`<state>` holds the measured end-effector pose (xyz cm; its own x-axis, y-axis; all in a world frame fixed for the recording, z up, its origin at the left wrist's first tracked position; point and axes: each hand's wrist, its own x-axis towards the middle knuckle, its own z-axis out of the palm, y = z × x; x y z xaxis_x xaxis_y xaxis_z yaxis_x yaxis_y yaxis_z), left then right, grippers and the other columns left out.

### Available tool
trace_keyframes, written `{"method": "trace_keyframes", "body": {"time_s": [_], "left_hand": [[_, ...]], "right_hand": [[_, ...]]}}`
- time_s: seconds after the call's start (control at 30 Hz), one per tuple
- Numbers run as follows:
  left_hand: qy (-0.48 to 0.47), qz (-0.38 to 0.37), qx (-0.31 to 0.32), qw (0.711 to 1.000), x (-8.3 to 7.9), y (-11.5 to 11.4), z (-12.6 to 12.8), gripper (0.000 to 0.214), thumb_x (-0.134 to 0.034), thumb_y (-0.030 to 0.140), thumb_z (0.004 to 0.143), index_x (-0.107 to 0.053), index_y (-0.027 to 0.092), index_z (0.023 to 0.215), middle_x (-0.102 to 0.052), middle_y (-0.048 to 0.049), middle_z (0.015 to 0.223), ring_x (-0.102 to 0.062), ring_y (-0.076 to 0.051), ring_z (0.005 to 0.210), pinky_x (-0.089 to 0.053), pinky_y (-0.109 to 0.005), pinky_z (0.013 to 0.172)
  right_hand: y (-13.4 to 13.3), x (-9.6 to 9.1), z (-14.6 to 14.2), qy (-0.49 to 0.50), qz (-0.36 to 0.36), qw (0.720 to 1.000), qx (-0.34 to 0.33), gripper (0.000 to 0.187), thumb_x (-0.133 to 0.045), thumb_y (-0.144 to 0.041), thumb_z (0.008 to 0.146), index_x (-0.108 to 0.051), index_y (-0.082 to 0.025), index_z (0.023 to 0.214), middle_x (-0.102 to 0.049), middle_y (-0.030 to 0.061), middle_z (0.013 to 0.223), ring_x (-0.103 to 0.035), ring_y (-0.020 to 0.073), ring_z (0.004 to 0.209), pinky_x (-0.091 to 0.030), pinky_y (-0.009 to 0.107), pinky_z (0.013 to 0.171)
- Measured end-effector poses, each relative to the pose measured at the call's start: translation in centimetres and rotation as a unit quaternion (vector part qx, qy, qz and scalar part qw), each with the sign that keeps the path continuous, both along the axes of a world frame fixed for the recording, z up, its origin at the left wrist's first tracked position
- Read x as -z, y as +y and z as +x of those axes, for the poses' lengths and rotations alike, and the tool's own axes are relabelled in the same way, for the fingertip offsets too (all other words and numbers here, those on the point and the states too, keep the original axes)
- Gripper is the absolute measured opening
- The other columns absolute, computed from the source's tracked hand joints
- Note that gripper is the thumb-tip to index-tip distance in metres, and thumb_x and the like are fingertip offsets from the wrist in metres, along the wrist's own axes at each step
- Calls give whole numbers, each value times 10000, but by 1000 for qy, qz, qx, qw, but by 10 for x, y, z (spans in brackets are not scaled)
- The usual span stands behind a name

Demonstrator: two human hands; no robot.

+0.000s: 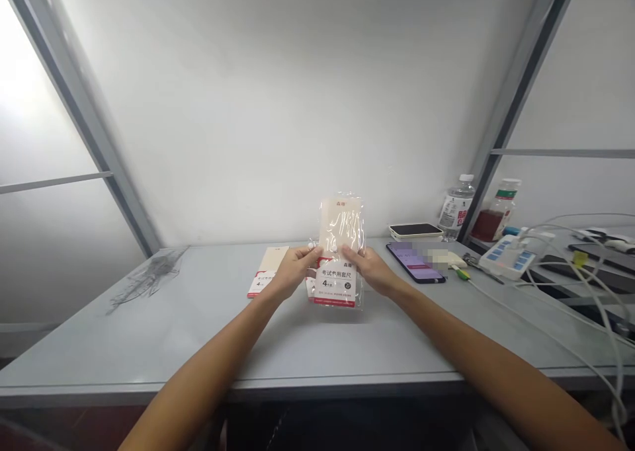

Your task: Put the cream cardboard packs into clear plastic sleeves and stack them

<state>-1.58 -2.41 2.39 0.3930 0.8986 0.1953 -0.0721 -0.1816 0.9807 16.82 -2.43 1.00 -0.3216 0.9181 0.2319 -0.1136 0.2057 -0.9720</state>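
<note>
View: I have only the head camera, so I read all from it, with the clock face centred on the held packet.
Held packet: the clear-wrapped packet (339, 282), cream above and white with a red band below, is at the clock's centre, upright, printed side toward me. A faint shadow under it makes me judge that it is lifted from the counter (347, 352).
Left hand: the left hand (292, 270) is at 9 o'clock, fingers clamped on the packet's side edge.
Right hand: the right hand (376, 270) is between 3 and 4 o'clock, fingers also clamped on the packet, thumb across its front. I think the two-sided hold keeps the slippery wrap flat and the print uncovered.
Packet behind: another packet (310, 291) shows between 7 and 8 o'clock, partly covered; I cannot tell if it is held or lying.
Resting packet: a similar packet (264, 274) lies at 9 o'clock, partly behind the left hand.
Far things: the lit phone (419, 266) at 3 o'clock, the bottle (453, 211) and the jar (496, 214) between 2 and 3; the power strip (508, 257) at 3, with white cables (602, 312) toward 4. Perhaps they stand aside to leave working room for the hands.
</note>
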Motion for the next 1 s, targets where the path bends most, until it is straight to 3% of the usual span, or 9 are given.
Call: {"method": "trace_keyframes", "body": {"time_s": [0.13, 0.33, 0.47, 0.6, 0.7, 1.0], "left_hand": [[26, 6, -13, 1000, 0, 1, -1, 315, -645, 425, 691, -636, 114, 739, -622, -63, 738, -575, -146, 681, -466, -267, 574], [41, -2, -42, 998, -1, -1, 1, 329, -697, 424, 626, -605, 111, 668, -620, -73, 711, -568, -149, 662, -470, -265, 535], [27, 14, -66, 997, -2, -1, 0, 364, -668, 462, 650, -633, 116, 759, -629, -79, 768, -566, -142, 674, -484, -257, 550], [-45, -1, -82, 996, -3, 1, -1, 522, -549, 578, 710, -635, 98, 895, -597, -76, 751, -541, -121, 614, -476, -244, 495], [-80, -13, -51, 995, -3, 2, -2, 606, -467, 636, 732, -628, 77, 902, -572, -77, 722, -535, -123, 596, -460, -241, 456], [4, 28, -7, 1000, 2, 3, 1, 370, -589, 484, 728, -577, 123, 648, -528, -4, 610, -483, -80, 539, -387, -211, 499]], "right_hand": [[0, 2, 0, -21, -4, 1000, 10, 362, -558, -499, 769, -653, -151, 798, -673, 58, 728, -618, 194, 640, -466, 290, 570], [-1, 3, -1, -45, -7, 999, 15, 353, -565, -498, 762, -645, -157, 806, -676, 55, 730, -620, 200, 663, -467, 298, 588], [0, 1, -1, -34, 19, 999, 26, 314, -594, -459, 748, -644, -156, 814, -673, 49, 763, -610, 199, 680, -459, 294, 591], [3, 0, 1, -32, 52, 996, 64, 250, -632, -410, 726, -645, -167, 782, -665, 38, 758, -596, 193, 685, -452, 290, 607], [3, 0, 2, -28, 63, 997, 43, 257, -605, -413, 750, -648, -172, 827, -674, 48, 814, -605, 208, 736, -463, 307, 647], [-5, 1, 1, -48, 89, 994, -37, 211, -593, -370, 768, -636, -167, 800, -658, 21, 734, -596, 171, 659, -448, 270, 579]]}}
